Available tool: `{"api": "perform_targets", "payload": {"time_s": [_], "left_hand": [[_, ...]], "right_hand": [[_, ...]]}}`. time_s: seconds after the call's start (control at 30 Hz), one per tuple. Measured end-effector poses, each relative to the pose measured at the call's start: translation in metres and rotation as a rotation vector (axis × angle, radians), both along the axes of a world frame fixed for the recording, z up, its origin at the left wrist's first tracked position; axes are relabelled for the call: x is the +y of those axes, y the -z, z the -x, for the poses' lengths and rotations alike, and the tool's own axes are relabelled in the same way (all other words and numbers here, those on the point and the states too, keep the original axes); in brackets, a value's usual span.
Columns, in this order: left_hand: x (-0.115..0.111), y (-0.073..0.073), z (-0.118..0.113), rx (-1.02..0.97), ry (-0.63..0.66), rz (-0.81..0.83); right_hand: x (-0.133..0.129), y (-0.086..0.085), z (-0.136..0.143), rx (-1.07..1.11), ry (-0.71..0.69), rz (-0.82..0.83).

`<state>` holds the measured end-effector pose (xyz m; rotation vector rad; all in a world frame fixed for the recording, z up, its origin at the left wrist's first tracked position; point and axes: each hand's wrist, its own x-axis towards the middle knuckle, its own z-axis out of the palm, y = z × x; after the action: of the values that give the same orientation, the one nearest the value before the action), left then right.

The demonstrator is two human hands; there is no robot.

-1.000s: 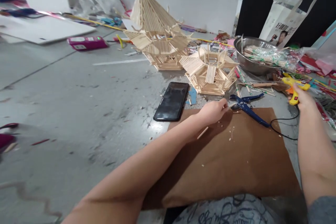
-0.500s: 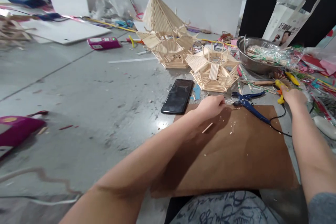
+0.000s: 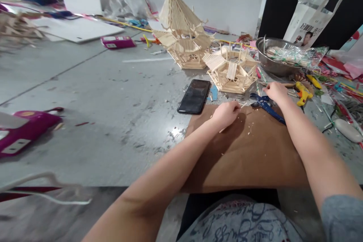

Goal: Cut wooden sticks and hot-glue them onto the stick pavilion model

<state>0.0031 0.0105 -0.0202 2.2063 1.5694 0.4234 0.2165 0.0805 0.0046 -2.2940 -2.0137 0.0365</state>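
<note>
My left hand (image 3: 226, 114) is closed in a pinch above the far part of the brown board (image 3: 244, 162), with a short thin wooden stick (image 3: 243, 105) poking out of its fingertips. Another stick piece lies on the board, partly behind that hand. My right hand (image 3: 275, 91) is closed just beyond the blue pliers (image 3: 268, 109); what its fingertips hold, if anything, is too small to make out. To its right lies a yellow glue gun (image 3: 304, 93). A low stick model with open roof panels (image 3: 232, 70) stands behind both hands.
Left of the board lies a black phone (image 3: 194, 96). Behind rises a taller stick pagoda (image 3: 185, 26). A metal bowl (image 3: 262, 58) of wrapped sticks is at the back right, before a white bag (image 3: 309, 19). A purple power strip (image 3: 31, 130) sits at left.
My right hand has left the glue gun and moved left to beyond the pliers. My left hand stays about where it was, and the stick in its fingertips now shows. The view has tilted slightly.
</note>
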Motion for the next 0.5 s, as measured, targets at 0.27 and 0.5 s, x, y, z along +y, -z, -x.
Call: {"api": "perform_targets", "payload": {"time_s": [0.27,0.5], "left_hand": [[-0.009,0.005,0.008,0.234,0.0,-0.101],[-0.007,0.006,0.015,0.257,-0.014,-0.077]], "right_hand": [[0.056,0.015,0.017,0.171,0.1,0.115],[0.046,-0.005,0.007,0.529,0.173,0.007]]}}
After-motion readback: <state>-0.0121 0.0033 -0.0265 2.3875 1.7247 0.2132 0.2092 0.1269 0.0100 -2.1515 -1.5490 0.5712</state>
